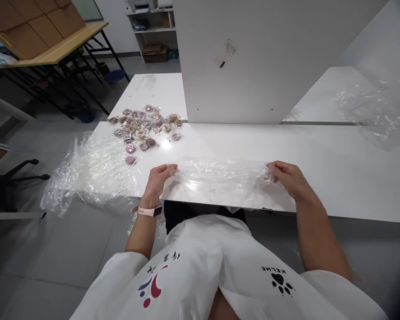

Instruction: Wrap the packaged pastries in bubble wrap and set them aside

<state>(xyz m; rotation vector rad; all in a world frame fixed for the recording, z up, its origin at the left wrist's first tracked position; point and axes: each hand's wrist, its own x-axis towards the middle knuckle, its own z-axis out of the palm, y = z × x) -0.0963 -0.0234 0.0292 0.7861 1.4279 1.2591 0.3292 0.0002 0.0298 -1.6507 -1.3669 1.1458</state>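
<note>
A clear plastic bag or sheet (pixel 222 180) is stretched flat between my two hands, over the front edge of the white table. My left hand (pixel 159 178) pinches its left end between thumb and fingers; a pink-banded watch is on that wrist. At the opposite end, my right hand (pixel 288 177) grips the plastic in closed fingers. Whether it is a bag or a single sheet I cannot tell. Beyond my left hand lies a loose pile of small wrapped pieces (pixel 142 126), purple and tan, each in clear film.
A stack of clear plastic (pixel 98 166) hangs over the table's left front corner. More crumpled plastic (pixel 380 111) lies at the far right. An upright white panel (pixel 246 66) rises along the table's back. Cardboard boxes (pixel 36 26) stand on a wooden table at the back left.
</note>
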